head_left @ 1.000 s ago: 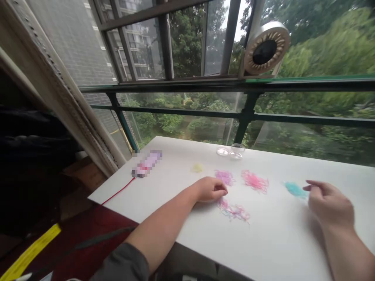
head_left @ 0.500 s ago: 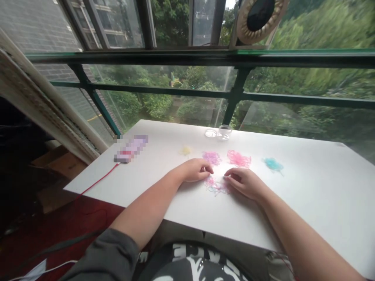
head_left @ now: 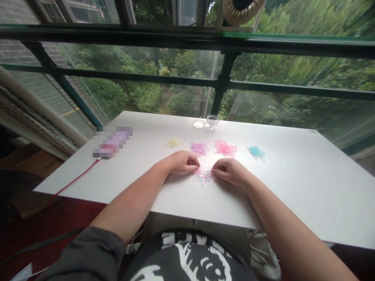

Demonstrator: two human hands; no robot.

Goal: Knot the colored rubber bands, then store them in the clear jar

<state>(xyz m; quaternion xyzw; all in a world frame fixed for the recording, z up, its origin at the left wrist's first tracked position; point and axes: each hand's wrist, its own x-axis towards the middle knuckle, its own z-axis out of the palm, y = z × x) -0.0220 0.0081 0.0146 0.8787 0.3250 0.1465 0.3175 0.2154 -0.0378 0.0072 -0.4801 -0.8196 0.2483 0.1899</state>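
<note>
A mixed heap of thin coloured rubber bands [head_left: 205, 178] lies on the white table between my hands. My left hand [head_left: 183, 162] rests at the heap's left side, thumb and fingers pinched on pinkish bands. From the right, my right hand [head_left: 230, 171] pinches at the heap's edge; its fingertips touch the bands, though which ones it grips is too small to see. Behind the hands lie sorted piles: a yellow pile [head_left: 172, 142], a purple pile [head_left: 199, 148], a pink pile [head_left: 225, 148] and a blue pile [head_left: 256, 152].
A clear round container [head_left: 212, 124] and its clear lid [head_left: 198, 124] sit near the back edge of the white table [head_left: 293, 175]. At the left lies a blurred-out phone-like device [head_left: 114, 142] with a red cable [head_left: 77, 176]. A green railing [head_left: 140, 75] and windows stand behind.
The view has shifted, so everything sits further left and higher. Both hands have closed their fingers more at the mixed heap. The sorted piles look the same.
</note>
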